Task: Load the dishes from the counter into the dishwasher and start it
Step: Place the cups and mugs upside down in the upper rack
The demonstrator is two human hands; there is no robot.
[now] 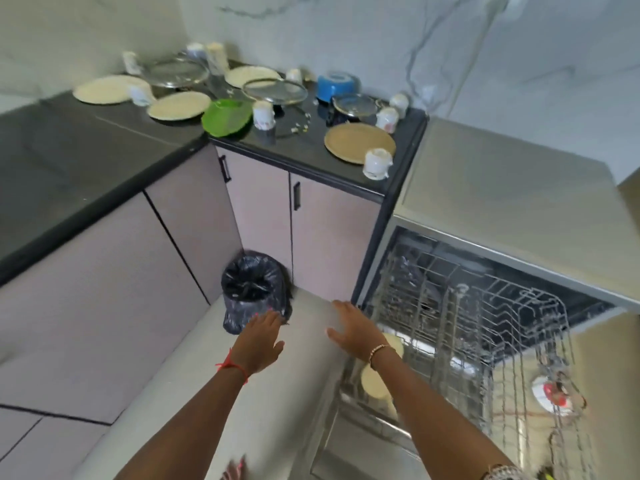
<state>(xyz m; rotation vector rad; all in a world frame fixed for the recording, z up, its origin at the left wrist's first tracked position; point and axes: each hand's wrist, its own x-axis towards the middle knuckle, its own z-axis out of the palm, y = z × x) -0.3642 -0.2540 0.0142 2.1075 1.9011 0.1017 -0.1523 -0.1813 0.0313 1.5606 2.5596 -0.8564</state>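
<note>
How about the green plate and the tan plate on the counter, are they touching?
Apart. The head view shows a stretch of dark counter between the green plate and the tan plate.

No legible text, labels, brands or numbers anywhere in view.

The black L-shaped counter (104,161) carries the dishes, all crowded toward its far corner. Three cream plates (107,89) lie flat there, with a green plate (227,117) at the front edge and a tan plate (359,143) near the right end. Glass lids (275,91) rest among them, one perhaps on a dark pot, though blur hides it. A blue bowl (337,85) sits at the back. White cups (264,115) stand scattered between. On the floor (52,441), a bin (254,289) lined with a black bag stands in the cabinet corner.
</note>
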